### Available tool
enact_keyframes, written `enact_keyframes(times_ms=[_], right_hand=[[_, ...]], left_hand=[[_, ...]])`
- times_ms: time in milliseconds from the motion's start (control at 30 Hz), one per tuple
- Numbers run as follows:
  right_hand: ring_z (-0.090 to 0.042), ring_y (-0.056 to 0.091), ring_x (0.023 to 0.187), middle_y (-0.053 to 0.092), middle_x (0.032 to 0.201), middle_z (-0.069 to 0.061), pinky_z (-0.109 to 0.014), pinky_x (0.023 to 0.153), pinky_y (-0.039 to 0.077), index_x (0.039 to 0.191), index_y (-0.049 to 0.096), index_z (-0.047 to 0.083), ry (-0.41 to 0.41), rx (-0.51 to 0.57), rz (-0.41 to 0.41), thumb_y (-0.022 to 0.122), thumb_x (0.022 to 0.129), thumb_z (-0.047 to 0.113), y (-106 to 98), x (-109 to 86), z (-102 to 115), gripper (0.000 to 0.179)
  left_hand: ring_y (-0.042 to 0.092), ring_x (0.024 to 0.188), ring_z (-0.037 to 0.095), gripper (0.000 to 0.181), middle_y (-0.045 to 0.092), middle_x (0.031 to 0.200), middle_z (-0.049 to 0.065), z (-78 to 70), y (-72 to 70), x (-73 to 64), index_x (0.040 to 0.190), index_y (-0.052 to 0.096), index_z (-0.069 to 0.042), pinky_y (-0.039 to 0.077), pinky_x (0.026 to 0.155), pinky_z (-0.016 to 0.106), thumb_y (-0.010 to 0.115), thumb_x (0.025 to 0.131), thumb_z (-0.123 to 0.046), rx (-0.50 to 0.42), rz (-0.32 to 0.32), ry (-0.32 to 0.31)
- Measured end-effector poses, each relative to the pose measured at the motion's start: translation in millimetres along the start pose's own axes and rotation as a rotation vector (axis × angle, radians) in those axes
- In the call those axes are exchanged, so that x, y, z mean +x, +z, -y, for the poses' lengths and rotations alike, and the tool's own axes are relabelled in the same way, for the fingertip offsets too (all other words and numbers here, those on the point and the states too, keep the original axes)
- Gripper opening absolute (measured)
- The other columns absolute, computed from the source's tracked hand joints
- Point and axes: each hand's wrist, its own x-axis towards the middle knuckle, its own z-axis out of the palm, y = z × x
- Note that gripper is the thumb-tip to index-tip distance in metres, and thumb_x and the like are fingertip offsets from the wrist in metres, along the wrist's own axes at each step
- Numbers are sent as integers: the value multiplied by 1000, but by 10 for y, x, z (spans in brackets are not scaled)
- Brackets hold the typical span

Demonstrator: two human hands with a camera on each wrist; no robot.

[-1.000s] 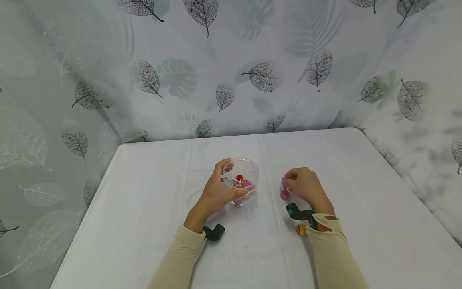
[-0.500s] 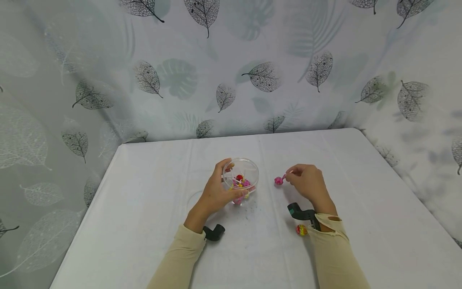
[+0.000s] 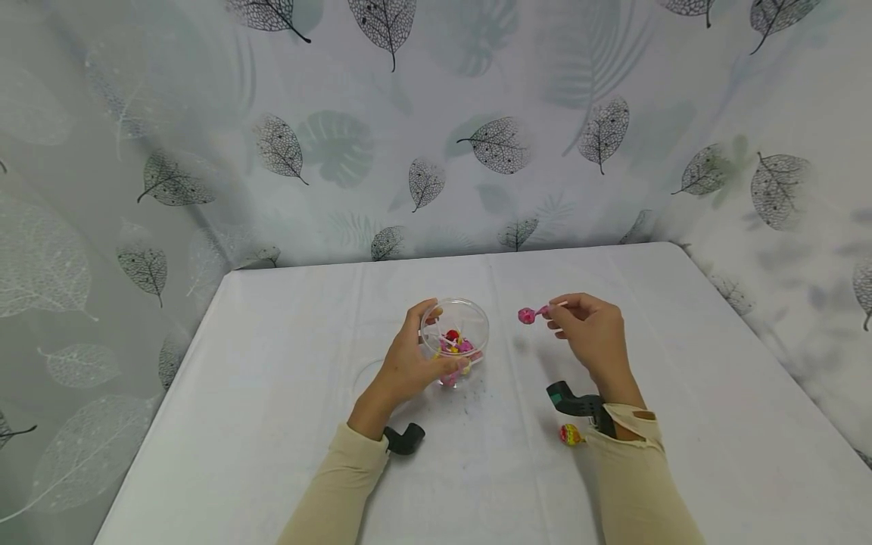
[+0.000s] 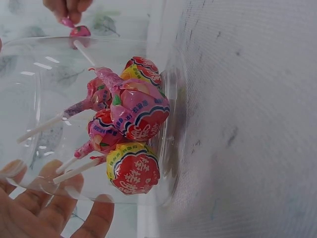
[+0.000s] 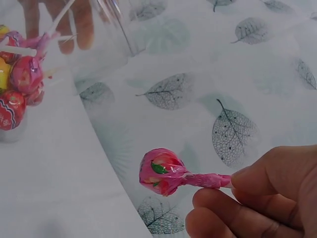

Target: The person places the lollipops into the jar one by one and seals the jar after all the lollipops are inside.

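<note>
My left hand point(image 3: 407, 365) curls round a clear plastic jar point(image 3: 470, 312), which is tilted a little on the table. Several lollipops in pink, red and yellow wrappers lie inside it; in the left wrist view a pink lollipop point(image 4: 141, 109) and a yellow-red lollipop point(image 4: 132, 168) show closest. My right hand point(image 3: 591, 333) pinches the stick end of a pink-wrapped lollipop point(image 3: 527, 316) between thumb and fingers. That lollipop is above the table, to the right of the jar, its round head pointing left in the right wrist view.
Another lollipop point(image 3: 569, 434), yellow and red, lies on the white table point(image 3: 477, 484) beside my right sleeve. A clear round lid-like piece point(image 3: 366, 374) lies left of the jar, partly behind my left hand. Leaf-patterned cloth point(image 3: 470, 204) hangs behind the table.
My right hand has lifted the pink lollipop up off the table, and its head has swung from hanging down to pointing left. The left hand and jar have stayed in place.
</note>
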Motion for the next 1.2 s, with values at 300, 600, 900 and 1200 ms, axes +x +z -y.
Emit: enact_keyframes(times_ms=[300, 600, 900, 1200], right_hand=[[-14, 70, 78, 72, 97, -12, -23, 68, 56, 104, 69, 4, -50, 106, -37, 64, 94, 27, -39, -32, 94, 26], [-17, 70, 80, 72, 97, -10, -24, 70, 57, 103, 69, 8, -73, 160, -72, 63, 94, 31, -51, -54, 142, 25], [-17, 70, 79, 72, 94, -8, -25, 71, 57, 102, 69, 9, -111, 198, -78, 65, 93, 32, -38, -80, 201, 25], [-19, 70, 77, 72, 91, -8, -26, 70, 57, 101, 70, 8, -165, 237, -89, 67, 93, 29, -15, -111, 247, 23]], left_hand=[[43, 127, 15, 100, 42, 143, -14, 6, 5, 0, 147, 26, -35, 41, 102, 49, 84, 68, -53, -19, -1, -3], [42, 129, 14, 103, 43, 145, -8, -1, 1, 4, 147, 26, -36, 39, 104, 48, 85, 66, -55, -19, 0, -7], [43, 128, 17, 103, 42, 145, -9, 4, -4, 12, 149, 25, -31, 39, 103, 48, 85, 68, -50, -28, 9, 2], [43, 130, 18, 100, 42, 145, -9, 24, 0, 9, 146, 25, -38, 40, 103, 48, 84, 67, -54, -21, 4, 12]])
